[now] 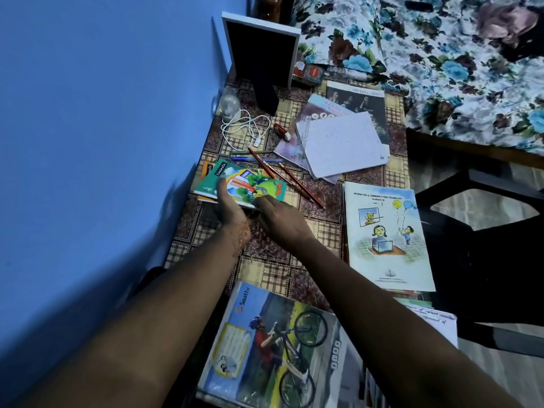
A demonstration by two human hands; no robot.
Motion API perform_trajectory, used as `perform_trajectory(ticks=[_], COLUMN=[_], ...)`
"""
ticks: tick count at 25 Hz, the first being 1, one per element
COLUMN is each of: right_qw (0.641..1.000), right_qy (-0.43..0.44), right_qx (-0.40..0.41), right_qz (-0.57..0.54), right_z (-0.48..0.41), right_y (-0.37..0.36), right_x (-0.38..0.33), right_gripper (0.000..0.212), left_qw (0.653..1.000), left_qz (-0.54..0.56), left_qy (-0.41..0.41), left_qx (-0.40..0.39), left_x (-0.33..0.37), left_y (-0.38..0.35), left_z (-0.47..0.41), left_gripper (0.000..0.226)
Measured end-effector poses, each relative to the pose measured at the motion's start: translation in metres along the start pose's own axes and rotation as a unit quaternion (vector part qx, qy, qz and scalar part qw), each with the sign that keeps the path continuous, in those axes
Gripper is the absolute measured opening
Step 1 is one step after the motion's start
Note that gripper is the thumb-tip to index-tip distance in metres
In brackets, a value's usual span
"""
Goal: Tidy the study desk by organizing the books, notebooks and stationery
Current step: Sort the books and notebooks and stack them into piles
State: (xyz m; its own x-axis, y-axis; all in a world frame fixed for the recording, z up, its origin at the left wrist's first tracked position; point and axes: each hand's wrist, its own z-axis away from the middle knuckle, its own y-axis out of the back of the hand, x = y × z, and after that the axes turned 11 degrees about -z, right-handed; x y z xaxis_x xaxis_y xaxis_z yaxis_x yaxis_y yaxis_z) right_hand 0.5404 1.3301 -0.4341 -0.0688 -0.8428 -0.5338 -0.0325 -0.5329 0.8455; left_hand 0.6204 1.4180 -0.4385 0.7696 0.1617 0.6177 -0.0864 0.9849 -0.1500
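Left hand (229, 206) pinches cartoon-cover book (253, 187), thumb on top, over green "classmate" notebook (216, 175). Right hand (278, 220): fingers together, touching its near edge. "Saathi" notebook (265, 343) nearest.

One left hand (228, 206) and one right hand (279, 223) are counted, with one picture frame (259, 48), one white cable (256, 141), about five pens and pencils (301, 185) and roughly ten books and notebooks (388, 240).
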Motion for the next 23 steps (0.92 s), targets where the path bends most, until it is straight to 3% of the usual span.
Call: perform_trajectory(ticks=[1, 3, 6, 9, 11, 13, 18, 21, 23], right_qw=[1.0, 0.997, 0.966, 0.939, 0.918, 0.888, 0.89, 0.892, 0.896], right_qy=[0.01, 0.004, -0.094, -0.211, -0.243, -0.232, -0.201, -0.163, -0.14], right_qx=[0.0, -0.001, 0.099, 0.16, 0.112, 0.028, -0.094, -0.13, -0.158], right_qz=[-0.013, -0.075, -0.219, -0.218, -0.291, -0.395, -0.399, -0.401, -0.39], right_z=[0.005, 0.017, 0.043, 0.075, 0.096, 0.115, 0.163, 0.185, 0.197], right_y=[0.003, 0.01, 0.023, 0.033, 0.046, 0.059, 0.061, 0.053, 0.051], right_x=[0.003, 0.009, 0.017, 0.033, 0.038, 0.039, 0.023, 0.016, 0.012], right_gripper=[0.034, 0.035, 0.042, 0.062, 0.063, 0.043, 0.027, 0.037, 0.043], left_qw=[1.0, 0.996, 0.99, 0.984, 0.978, 0.977, 0.973, 0.939, 0.904], left_qz=[-0.02, -0.048, -0.069, -0.084, -0.111, -0.129, -0.114, -0.207, -0.285], left_qy=[-0.005, -0.035, -0.087, -0.136, -0.147, -0.127, -0.092, -0.157, -0.199], left_qx=[0.018, 0.066, 0.085, 0.081, 0.097, 0.11, 0.18, 0.225, 0.25], left_x=[-0.004, -0.007, -0.01, -0.025, -0.048, -0.073, -0.125, -0.153, -0.164], left_y=[0.0, -0.001, 0.001, 0.005, 0.013, 0.021, 0.053, 0.078, 0.1], left_z=[0.001, 0.013, 0.048, 0.091, 0.118, 0.14, 0.186, 0.203, 0.208], left_gripper=[0.063, 0.042, 0.031, 0.029, 0.016, 0.015, 0.021, 0.067, 0.067])
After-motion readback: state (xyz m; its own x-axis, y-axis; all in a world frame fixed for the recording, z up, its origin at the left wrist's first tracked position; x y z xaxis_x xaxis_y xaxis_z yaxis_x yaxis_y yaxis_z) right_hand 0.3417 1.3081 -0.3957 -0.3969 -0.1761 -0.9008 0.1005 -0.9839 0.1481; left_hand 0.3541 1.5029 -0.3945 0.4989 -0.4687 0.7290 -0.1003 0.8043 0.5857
